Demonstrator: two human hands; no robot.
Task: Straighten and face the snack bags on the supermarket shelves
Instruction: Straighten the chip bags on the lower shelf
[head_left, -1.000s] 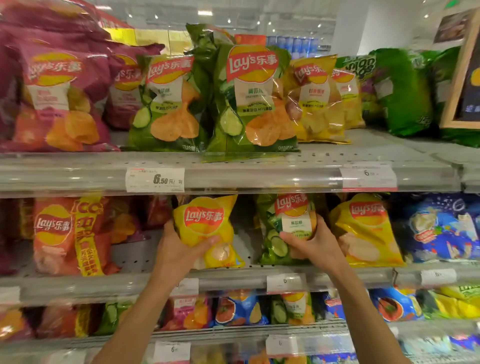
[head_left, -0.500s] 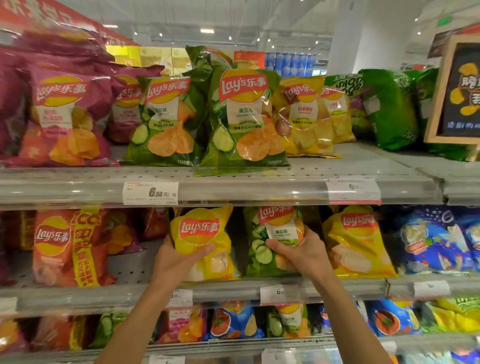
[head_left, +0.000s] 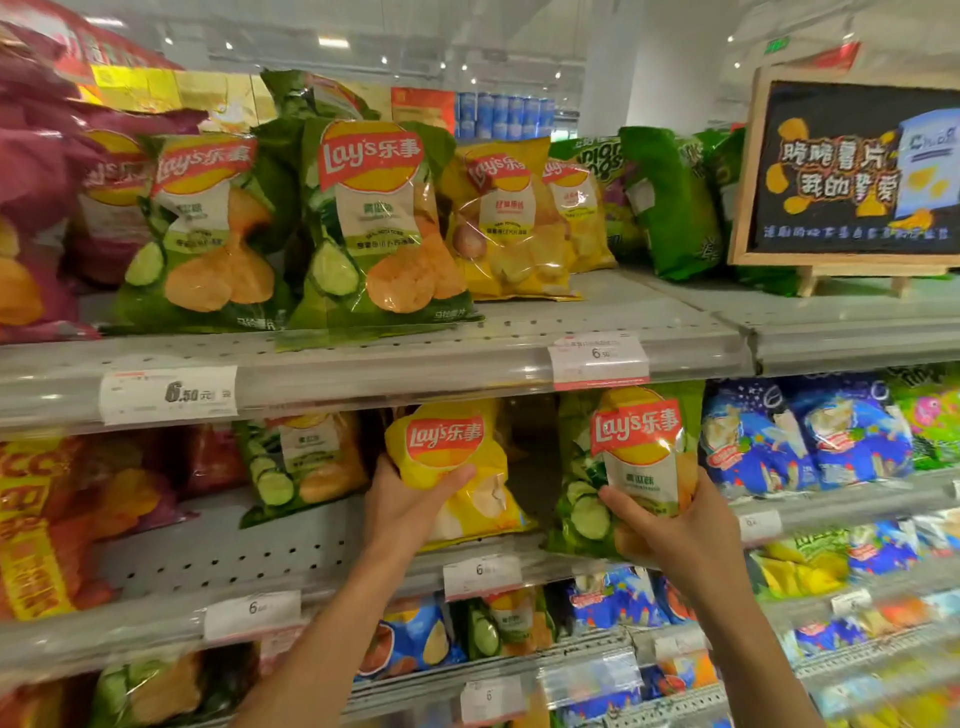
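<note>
Risk I see: both hands grasping bags, left hand (head_left: 410, 499) on the yellow bag (head_left: 457, 467), right hand (head_left: 670, 525) on the green bag (head_left: 631, 467); squeezing could crush the chips.

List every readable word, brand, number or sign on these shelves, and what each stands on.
"Lay's 乐事": yellow bag in the left hand
"Lay's 乐事": green bag in the right hand
"Lay's 乐事": top-shelf green bag
"6.50元": left price tag
"脆脆薯片 我的挚爱": chalkboard
Too blurred: flavour print, the other tags beyond a "6", the chalkboard's bottom line.
</note>
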